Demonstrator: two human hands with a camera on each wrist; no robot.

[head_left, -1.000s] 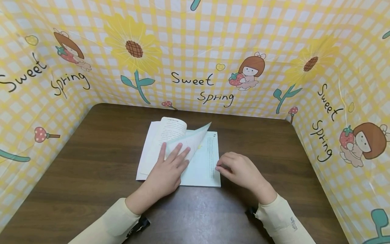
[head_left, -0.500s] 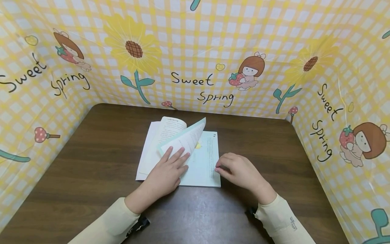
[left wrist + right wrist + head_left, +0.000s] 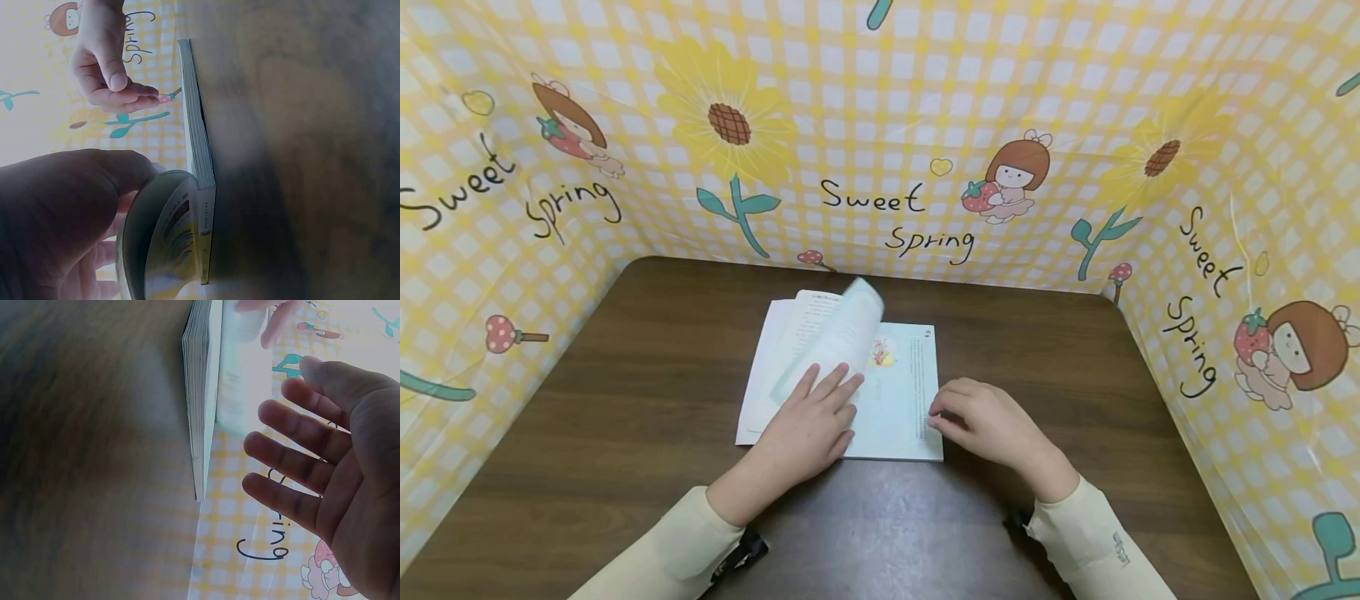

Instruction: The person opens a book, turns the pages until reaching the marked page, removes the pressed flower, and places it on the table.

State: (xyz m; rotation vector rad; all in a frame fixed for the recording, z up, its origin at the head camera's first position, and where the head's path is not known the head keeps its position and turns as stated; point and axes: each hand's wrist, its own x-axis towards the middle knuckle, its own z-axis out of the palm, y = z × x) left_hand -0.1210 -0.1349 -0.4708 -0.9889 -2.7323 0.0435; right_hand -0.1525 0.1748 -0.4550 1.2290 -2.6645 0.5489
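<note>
An open book (image 3: 901, 417) lies on the table, its right page pale green with a small picture and a column of text. A leaf (image 3: 850, 329) stands half over, curling to the left across the printed left pages. My left hand (image 3: 812, 427) rests on that leaf near the middle of the book with its fingers spread. The left wrist view shows the curved pages (image 3: 140, 231) bending under this hand. Beside the book's right edge hovers my right hand (image 3: 988, 421), fingers loosely bent; the right wrist view shows nothing in it.
The dark wooden table (image 3: 625, 400) surrounds the book. Yellow checked cloth (image 3: 865, 100) with flowers and lettering walls in its back and both sides. A black strap (image 3: 741, 557) sits at the left sleeve.
The lifted leaf has swung from right to left, uncovering more of the right page and its picture. My left fingers have slid slightly down and left. My right hand has hardly moved.
</note>
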